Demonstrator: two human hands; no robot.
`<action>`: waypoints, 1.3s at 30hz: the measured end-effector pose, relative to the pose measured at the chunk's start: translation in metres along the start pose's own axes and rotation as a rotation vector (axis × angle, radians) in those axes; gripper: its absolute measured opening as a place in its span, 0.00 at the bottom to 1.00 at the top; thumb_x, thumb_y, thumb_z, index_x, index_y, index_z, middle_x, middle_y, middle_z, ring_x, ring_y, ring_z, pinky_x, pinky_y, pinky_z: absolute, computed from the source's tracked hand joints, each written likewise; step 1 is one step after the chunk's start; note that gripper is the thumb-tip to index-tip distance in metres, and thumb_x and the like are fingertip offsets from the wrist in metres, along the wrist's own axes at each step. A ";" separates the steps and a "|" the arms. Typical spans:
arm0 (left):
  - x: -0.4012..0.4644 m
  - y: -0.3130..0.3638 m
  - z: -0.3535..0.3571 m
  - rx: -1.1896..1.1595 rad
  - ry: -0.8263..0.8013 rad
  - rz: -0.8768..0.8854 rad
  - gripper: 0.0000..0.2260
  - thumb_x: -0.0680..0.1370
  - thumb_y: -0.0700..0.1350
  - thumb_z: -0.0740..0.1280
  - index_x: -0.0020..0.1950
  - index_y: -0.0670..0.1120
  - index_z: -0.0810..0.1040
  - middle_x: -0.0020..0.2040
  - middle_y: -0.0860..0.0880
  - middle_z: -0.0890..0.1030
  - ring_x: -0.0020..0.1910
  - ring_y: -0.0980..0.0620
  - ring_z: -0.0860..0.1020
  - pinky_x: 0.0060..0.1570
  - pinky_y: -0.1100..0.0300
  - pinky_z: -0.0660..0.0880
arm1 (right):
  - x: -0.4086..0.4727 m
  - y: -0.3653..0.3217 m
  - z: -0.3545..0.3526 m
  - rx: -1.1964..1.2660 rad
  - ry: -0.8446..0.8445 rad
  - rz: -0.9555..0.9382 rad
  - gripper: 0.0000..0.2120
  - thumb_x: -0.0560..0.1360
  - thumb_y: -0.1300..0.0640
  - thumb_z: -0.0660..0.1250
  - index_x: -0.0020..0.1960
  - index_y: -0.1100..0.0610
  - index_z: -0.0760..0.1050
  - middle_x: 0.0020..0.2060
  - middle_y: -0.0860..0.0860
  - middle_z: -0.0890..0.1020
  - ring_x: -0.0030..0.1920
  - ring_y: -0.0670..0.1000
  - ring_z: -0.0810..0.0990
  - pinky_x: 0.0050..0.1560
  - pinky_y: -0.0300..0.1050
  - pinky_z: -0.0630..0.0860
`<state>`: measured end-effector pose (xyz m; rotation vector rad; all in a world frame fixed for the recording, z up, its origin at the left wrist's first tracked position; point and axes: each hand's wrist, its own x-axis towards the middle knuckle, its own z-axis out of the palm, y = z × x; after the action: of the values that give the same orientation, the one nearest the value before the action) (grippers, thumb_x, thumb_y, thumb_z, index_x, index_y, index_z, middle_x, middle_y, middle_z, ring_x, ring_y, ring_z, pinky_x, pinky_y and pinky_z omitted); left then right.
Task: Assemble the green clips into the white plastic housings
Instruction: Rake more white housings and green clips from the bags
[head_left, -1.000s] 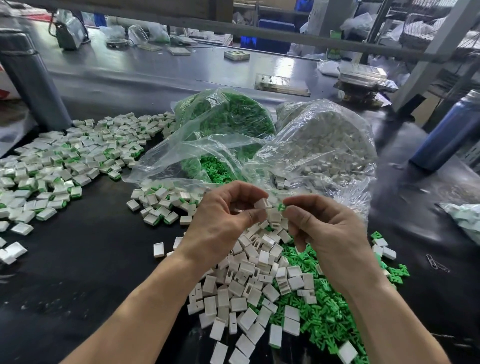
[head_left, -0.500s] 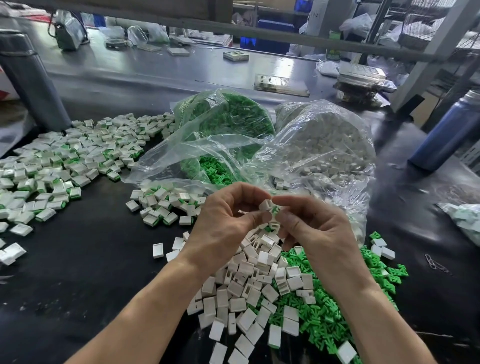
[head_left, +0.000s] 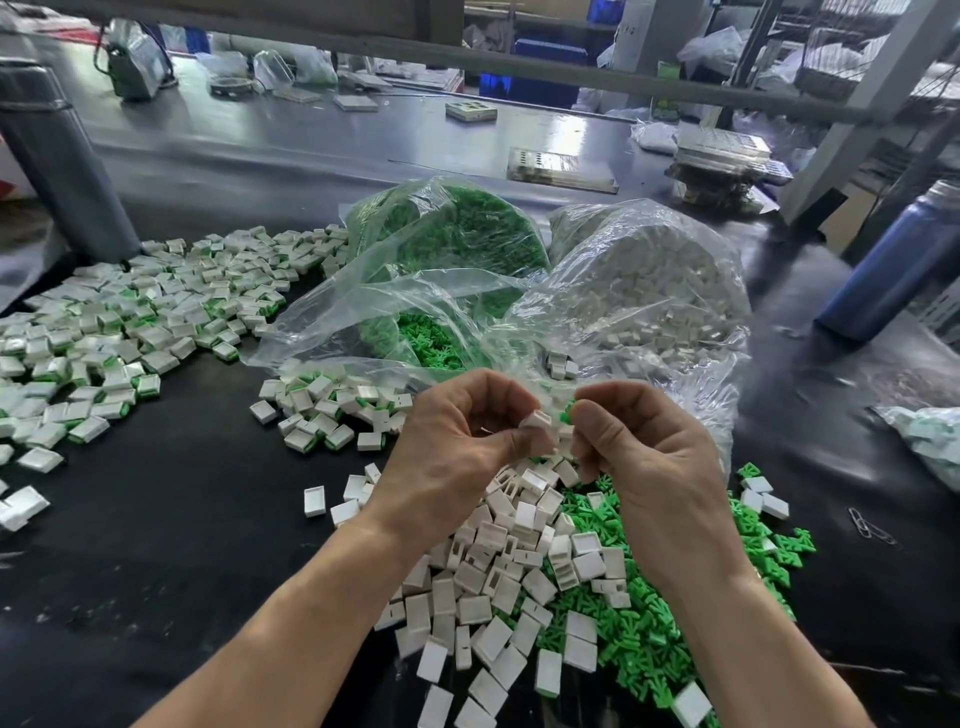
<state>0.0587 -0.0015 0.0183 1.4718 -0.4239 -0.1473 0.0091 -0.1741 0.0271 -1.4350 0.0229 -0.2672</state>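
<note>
My left hand (head_left: 457, 447) pinches a small white housing (head_left: 537, 422) between thumb and fingers, above the loose parts. My right hand (head_left: 644, 447) pinches a green clip (head_left: 567, 410) right beside the housing's open end; the two parts touch or nearly touch. Under both hands lies a heap of empty white housings (head_left: 509, 571), and to its right a heap of loose green clips (head_left: 691, 613). Housings with green clips in them (head_left: 322, 410) lie in a small group to the left of my hands.
A large spread of assembled pieces (head_left: 119, 332) covers the black table at left. Clear bags of green clips (head_left: 457, 234) and white housings (head_left: 649, 291) stand behind my hands. A grey post (head_left: 57, 156) rises at far left, a blue bottle (head_left: 893, 270) at right.
Both hands have risen slightly and drawn together; the green clip in my right hand has come up against the white housing held in my left.
</note>
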 end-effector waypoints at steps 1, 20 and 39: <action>0.000 0.000 0.000 0.007 -0.003 -0.004 0.11 0.68 0.44 0.79 0.47 0.48 0.82 0.42 0.50 0.86 0.41 0.52 0.84 0.45 0.63 0.81 | 0.000 0.000 0.001 0.020 -0.001 -0.014 0.08 0.73 0.56 0.74 0.51 0.56 0.84 0.37 0.55 0.83 0.34 0.52 0.79 0.35 0.40 0.79; -0.002 0.001 0.002 0.065 -0.003 -0.042 0.10 0.71 0.39 0.80 0.49 0.46 0.82 0.43 0.48 0.87 0.43 0.47 0.86 0.46 0.59 0.83 | -0.003 0.006 0.010 -0.067 0.032 -0.045 0.07 0.72 0.57 0.75 0.50 0.56 0.85 0.40 0.56 0.86 0.35 0.50 0.81 0.37 0.40 0.79; -0.002 -0.003 -0.008 0.085 0.052 -0.011 0.09 0.77 0.32 0.73 0.51 0.44 0.87 0.44 0.48 0.87 0.45 0.48 0.86 0.46 0.59 0.83 | -0.003 0.011 0.008 -0.283 -0.018 -0.020 0.04 0.77 0.61 0.73 0.51 0.54 0.83 0.41 0.50 0.87 0.39 0.47 0.85 0.41 0.41 0.83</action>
<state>0.0603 0.0060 0.0142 1.5587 -0.3837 -0.0999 0.0097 -0.1646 0.0170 -1.7191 0.0325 -0.2759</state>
